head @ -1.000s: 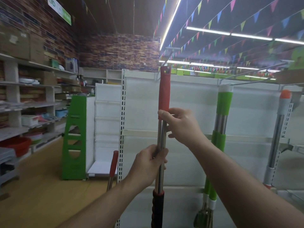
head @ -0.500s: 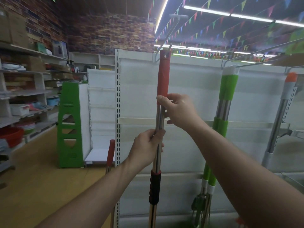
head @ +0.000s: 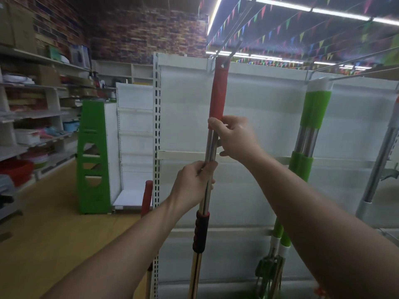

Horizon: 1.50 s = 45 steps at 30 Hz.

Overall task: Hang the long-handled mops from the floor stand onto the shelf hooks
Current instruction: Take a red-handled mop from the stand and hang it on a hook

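Note:
I hold a long mop with a red top grip [head: 219,91] and a steel shaft upright in front of the white shelf panel [head: 259,108]. My right hand [head: 234,138] grips it just below the red grip. My left hand [head: 194,183] is closed around the steel shaft lower down, above a dark ribbed sleeve [head: 200,230]. The hole at the mop's top end sits right at a metal shelf hook [head: 232,51] that juts out from the panel's top edge. Two green-handled mops [head: 314,117] hang to the right. Another red-handled mop [head: 147,198] stands at lower left.
A silver-handled mop [head: 375,169] hangs at the far right. A green step stand [head: 94,156] sits on the wooden floor to the left. Stocked wall shelves [head: 32,117] line the left side. More long hooks [head: 354,59] project from the panel's top right.
The mop has been raised, and both hands rose with it. Its red top end now reaches the hook at the panel's top edge.

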Motion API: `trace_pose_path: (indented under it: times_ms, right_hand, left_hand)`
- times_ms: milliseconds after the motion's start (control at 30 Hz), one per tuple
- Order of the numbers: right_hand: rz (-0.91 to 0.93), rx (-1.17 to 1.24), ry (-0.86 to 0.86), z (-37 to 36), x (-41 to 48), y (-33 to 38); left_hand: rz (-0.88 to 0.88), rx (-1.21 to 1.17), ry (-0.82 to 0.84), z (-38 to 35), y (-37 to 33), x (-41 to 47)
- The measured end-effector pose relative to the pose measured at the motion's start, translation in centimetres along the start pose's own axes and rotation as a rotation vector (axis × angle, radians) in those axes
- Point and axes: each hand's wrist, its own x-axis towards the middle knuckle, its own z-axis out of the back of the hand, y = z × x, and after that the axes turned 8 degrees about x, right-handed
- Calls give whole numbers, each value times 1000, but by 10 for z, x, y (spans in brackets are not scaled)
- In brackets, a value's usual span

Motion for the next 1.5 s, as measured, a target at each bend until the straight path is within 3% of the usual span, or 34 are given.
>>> trace_pose_path:
  times_ms: [1500]
  right_hand:
    - [-24,-49,-16,-24,75,-43]
  left_hand:
    - [72,26,-33,-9,37,79]
